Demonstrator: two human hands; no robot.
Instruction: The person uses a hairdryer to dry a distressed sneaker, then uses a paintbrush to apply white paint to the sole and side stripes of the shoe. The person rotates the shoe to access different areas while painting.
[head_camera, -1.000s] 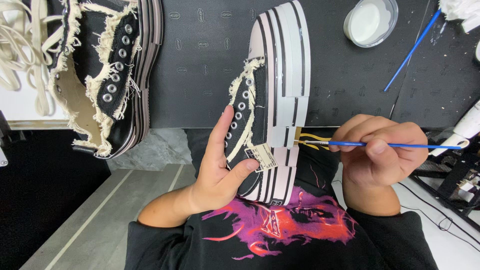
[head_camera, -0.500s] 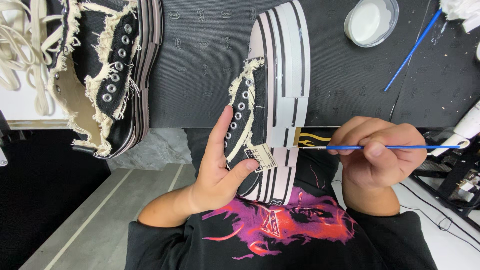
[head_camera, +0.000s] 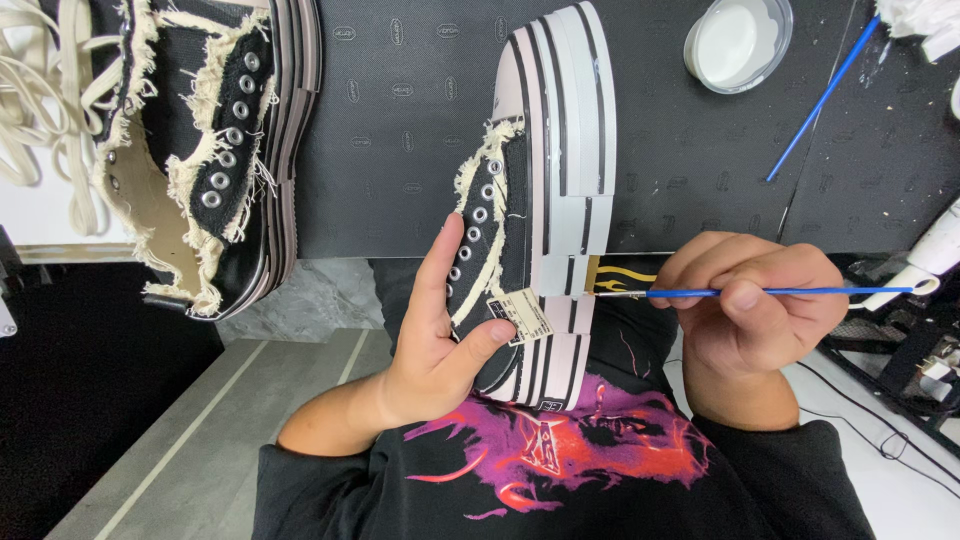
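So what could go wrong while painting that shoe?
1. The shoe lies only partly on the dark mat, its heel end propped by the left hand; if it wobbles, the thin blue brush in the right hand might smear the yellow flame pattern.
2. The open dish of white paint sits close by; a bump might spill it.
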